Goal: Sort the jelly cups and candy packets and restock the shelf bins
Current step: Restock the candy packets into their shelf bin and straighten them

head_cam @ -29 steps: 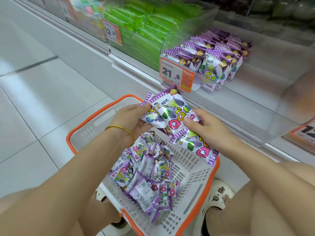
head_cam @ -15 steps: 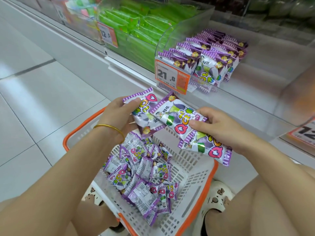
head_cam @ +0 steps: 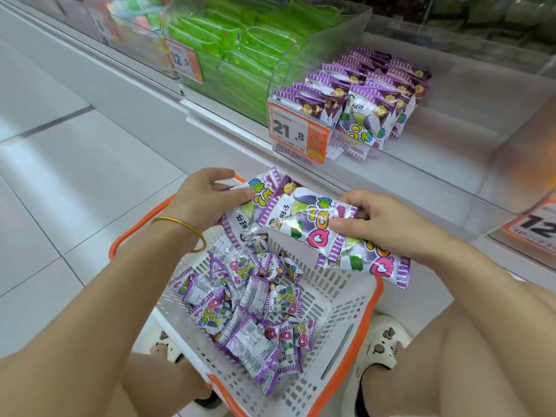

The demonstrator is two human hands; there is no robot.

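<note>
My left hand (head_cam: 207,200) pinches one purple candy packet (head_cam: 251,206) above the basket. Beside it, my right hand (head_cam: 379,224) grips two overlapping purple packets (head_cam: 304,224), the lower one (head_cam: 370,263) sticking out under my wrist. The held packets touch in the middle. Below them a white basket with an orange rim (head_cam: 340,314) holds several more purple packets (head_cam: 249,305). On the shelf, a clear bin (head_cam: 436,164) holds upright rows of the same purple packets (head_cam: 358,94).
A clear bin of green packets (head_cam: 240,52) stands left of the purple bin. Orange price tags (head_cam: 298,132) hang on the bin fronts. The basket rests on a tiled floor (head_cam: 75,176) between my knees and white clogs (head_cam: 379,347).
My left hand has drawn one packet off the stack and turned it leftward. My right hand keeps the other two, shifted slightly right. The view has moved nearer the shelf.
</note>
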